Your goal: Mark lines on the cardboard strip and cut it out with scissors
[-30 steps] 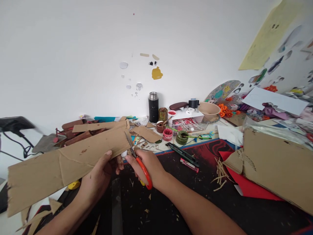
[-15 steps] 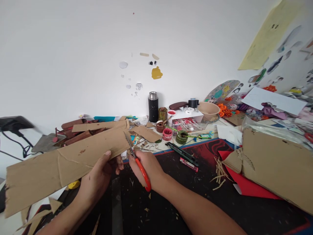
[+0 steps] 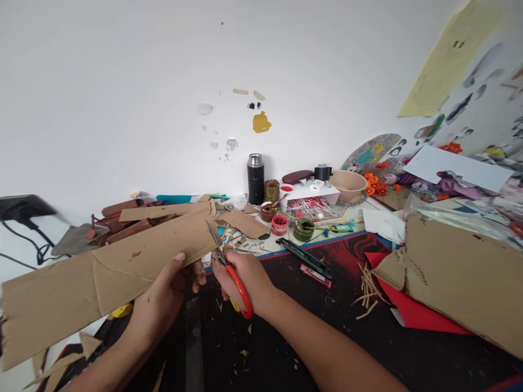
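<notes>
Cardboard strip [image 3: 134,261], one, brown, long, creased across: held above the bench [image 3: 351,316], slanting, its right end before the blades. Left hand [image 3: 163,291]: grip closed on the strip near that end, thumb on top, apparently to stiffen the edge at the blades while the longer part runs freely leftward. Scissors [image 3: 235,277], one pair, red-handled: in the grip of the right hand [image 3: 250,275], wrapped round the handles; one blade lies over the strip's end, seemingly angled to cross its width; how far the blades part cannot be told. Metal ruler [image 3: 194,343], one: flat below the hands. Utility knife [image 3: 304,257] and pink case [image 3: 316,276]: beyond the right hand, probably kept within reach. Pink pot [image 3: 280,225], green pot [image 3: 303,231]: farther back, presumably safe from elbows.
</notes>
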Available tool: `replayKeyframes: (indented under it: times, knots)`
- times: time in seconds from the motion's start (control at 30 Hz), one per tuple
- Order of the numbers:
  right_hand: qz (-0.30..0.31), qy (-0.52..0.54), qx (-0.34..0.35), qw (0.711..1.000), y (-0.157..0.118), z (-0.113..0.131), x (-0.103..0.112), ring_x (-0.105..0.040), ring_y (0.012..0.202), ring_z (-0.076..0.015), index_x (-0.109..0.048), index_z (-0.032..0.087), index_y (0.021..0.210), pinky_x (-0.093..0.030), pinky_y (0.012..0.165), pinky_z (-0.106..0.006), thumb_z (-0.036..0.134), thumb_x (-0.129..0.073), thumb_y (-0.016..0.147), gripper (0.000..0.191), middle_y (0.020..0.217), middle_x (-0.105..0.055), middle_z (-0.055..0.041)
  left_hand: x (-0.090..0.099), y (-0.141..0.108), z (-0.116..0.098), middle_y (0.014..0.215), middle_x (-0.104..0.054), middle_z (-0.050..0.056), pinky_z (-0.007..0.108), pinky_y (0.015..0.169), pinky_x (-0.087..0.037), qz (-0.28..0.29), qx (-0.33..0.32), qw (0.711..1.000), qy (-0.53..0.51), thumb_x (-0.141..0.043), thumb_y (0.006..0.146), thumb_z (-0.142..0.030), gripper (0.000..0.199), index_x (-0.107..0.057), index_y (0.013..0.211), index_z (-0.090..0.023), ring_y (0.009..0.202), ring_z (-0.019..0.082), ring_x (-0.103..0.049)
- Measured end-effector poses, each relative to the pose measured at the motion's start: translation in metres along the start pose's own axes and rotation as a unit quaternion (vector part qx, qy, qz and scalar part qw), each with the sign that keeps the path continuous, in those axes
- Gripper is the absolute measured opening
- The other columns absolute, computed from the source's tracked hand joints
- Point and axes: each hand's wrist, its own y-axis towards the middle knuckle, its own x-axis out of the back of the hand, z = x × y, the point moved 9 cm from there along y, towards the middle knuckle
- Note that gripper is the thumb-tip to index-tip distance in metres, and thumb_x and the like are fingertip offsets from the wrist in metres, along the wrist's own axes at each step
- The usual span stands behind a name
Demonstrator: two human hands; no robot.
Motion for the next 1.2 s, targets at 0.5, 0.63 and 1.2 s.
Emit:
replayKeyframes:
  times: [0.5,0.63,1.2]
  knots:
    - [0.021,0.060,0.021,0.998,0.001,0.001,-0.002,-0.076,0.070,-0.0174,-0.072,0.021,0.101,-0.051,0.065,-0.024,0.069,-0.073,0.101,0.048,0.083,-0.079,-0.0027,0.005,0.000,0.003,0.067,-0.068,0.005,0.030,0.050,-0.049,-0.019,0.030,0.999,-0.008,-0.078,0.087,-0.052,0.036,-0.073,0.075,-0.019,0.059,0.020,-0.060]
    - [0.023,0.057,0.020,0.998,0.001,-0.001,-0.001,-0.076,0.075,-0.0186,-0.073,0.021,0.105,-0.052,0.067,-0.025,0.069,-0.075,0.099,0.048,0.089,-0.079,-0.0032,0.005,-0.001,0.006,0.068,-0.069,0.006,0.031,0.052,-0.050,-0.009,0.032,0.999,-0.005,-0.079,0.087,-0.055,0.039,-0.075,0.075,-0.018,0.060,0.020,-0.060]
    - [0.016,0.028,0.005,0.999,-0.004,0.009,0.007,-0.068,0.059,-0.0167,-0.069,0.023,0.096,-0.047,0.060,-0.026,0.070,-0.062,0.107,0.049,0.072,-0.072,-0.0009,-0.004,-0.006,0.006,0.072,-0.072,0.005,0.029,0.051,-0.051,0.017,0.017,1.000,-0.013,-0.082,0.088,-0.056,0.039,-0.079,0.080,-0.018,0.059,0.019,-0.061]
